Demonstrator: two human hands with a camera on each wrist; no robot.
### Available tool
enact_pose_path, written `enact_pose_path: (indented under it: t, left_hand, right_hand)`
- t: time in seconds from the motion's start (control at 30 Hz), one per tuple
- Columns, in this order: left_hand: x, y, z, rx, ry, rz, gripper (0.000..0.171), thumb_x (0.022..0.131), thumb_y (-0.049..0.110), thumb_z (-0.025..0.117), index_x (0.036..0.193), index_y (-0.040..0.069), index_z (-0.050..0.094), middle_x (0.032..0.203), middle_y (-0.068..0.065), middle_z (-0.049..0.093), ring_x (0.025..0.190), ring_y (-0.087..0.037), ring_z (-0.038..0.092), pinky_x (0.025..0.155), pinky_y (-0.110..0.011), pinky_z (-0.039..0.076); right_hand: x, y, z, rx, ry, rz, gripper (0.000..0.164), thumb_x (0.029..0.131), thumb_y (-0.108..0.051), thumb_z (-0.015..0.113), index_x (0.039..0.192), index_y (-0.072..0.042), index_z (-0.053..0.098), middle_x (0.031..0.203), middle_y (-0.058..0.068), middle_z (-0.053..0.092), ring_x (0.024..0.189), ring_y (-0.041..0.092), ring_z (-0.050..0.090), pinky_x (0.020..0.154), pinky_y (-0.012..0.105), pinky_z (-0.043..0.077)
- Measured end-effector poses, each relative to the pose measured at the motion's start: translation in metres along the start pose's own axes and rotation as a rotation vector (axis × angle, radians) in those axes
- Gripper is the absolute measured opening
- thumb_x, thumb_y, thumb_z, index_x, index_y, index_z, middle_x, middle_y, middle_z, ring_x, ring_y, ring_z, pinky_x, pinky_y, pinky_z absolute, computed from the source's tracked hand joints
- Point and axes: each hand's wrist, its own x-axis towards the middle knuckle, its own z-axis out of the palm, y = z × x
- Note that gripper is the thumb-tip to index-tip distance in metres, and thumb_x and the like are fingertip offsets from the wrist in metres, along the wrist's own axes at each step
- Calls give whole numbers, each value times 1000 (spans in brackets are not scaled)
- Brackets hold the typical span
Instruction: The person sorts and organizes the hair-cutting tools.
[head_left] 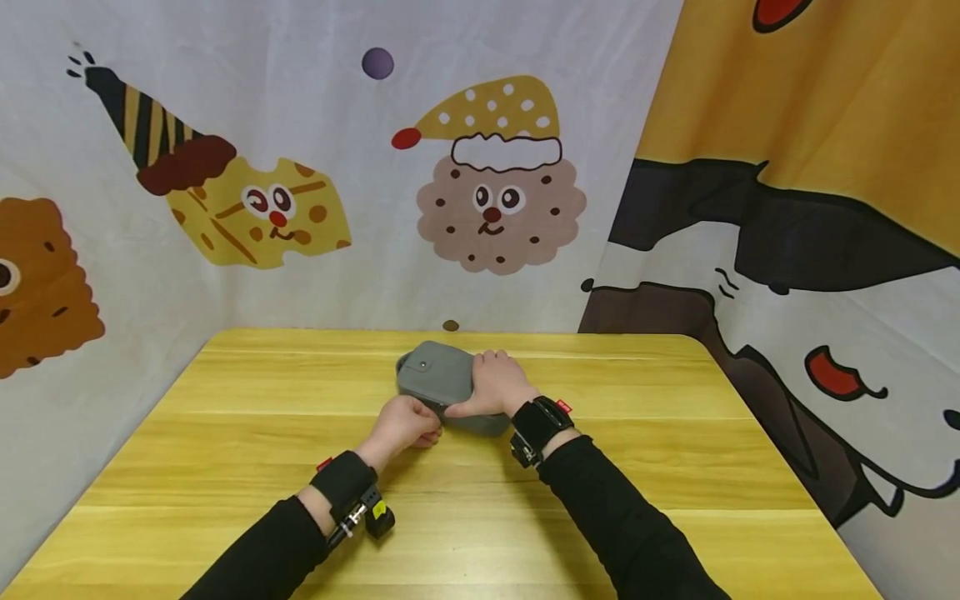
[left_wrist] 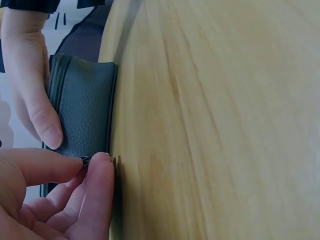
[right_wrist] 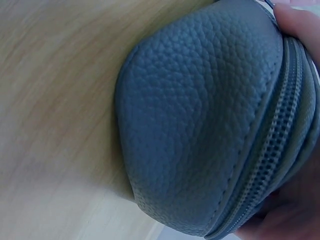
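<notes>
A grey-green zippered pouch [head_left: 438, 377] of pebbled leather lies toward the far side of the table, with a snap tab on its top. My right hand [head_left: 495, 387] grips its right part, thumb along the near side and fingers over the top. At the near left edge, my left hand [head_left: 403, 423] pinches the small dark zipper pull [left_wrist: 86, 160] between thumb and forefinger. In the right wrist view, the zipper [right_wrist: 280, 130] runs round the pouch's end with its teeth closed together there. The pouch's contents are hidden.
The wooden table [head_left: 465, 533] stretches around the pouch on all sides. Behind it hangs a light curtain [head_left: 300, 108] with cartoon prints, and another printed cloth [head_left: 795, 167] hangs on the right. Each wrist wears a black strap with a small camera.
</notes>
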Motion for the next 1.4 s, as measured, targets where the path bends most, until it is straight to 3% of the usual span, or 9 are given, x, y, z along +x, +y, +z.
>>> enact_pose_path:
  t: [0.37, 0.67, 0.8, 1.0, 1.13, 1.4]
  left_hand:
    - [-2, 1, 0, -160, -45, -57, 13, 91, -5, 62, 92, -16, 69, 76, -16, 70, 64, -20, 68, 63, -36, 60]
    - [-6, 1, -3, -161, -30, -56, 13, 90, 0, 66, 91, -12, 70, 77, -13, 68, 60, -16, 63, 61, -33, 59]
    - [-7, -1, -5, -72, -3, 10, 12, 91, 2, 66, 87, -8, 72, 76, -10, 65, 63, -17, 62, 61, -34, 59]
    - [-12, 1, -10, 173, 30, 197, 15, 93, 3, 65, 79, -2, 69, 69, -7, 65, 60, -21, 66, 56, -33, 58]
    - [-14, 1, -13, 320, 42, 299, 17, 93, 4, 65, 76, 2, 66, 63, -2, 63, 52, -16, 62, 51, -28, 52]
    - [-16, 2, -18, 490, 86, 398, 18, 93, 7, 67, 75, 8, 63, 61, 7, 56, 50, -9, 53, 52, -28, 44]
  right_hand:
    - [1, 0, 3, 0, -2, 4, 113, 69, -83, 64, 138, 5, 49, 131, 22, 55, 119, 36, 51, 101, 44, 44]
    - [1, 0, 5, 1, 5, 6, 113, 69, -83, 64, 139, 5, 49, 131, 22, 54, 119, 36, 51, 101, 44, 43]
    - [2, 1, 7, 15, 21, 3, 113, 69, -83, 64, 137, 5, 49, 129, 22, 55, 117, 36, 51, 100, 45, 44]
    - [2, 2, 9, 9, 31, -16, 112, 70, -82, 64, 138, 6, 49, 129, 22, 55, 119, 36, 51, 103, 43, 42]
    - [1, 2, 11, 6, 40, -31, 110, 71, -81, 64, 137, 6, 49, 129, 22, 55, 119, 35, 52, 104, 43, 41]
    - [-1, 4, 14, 15, 70, -49, 107, 72, -78, 65, 137, 6, 49, 128, 22, 55, 119, 34, 52, 105, 42, 40]
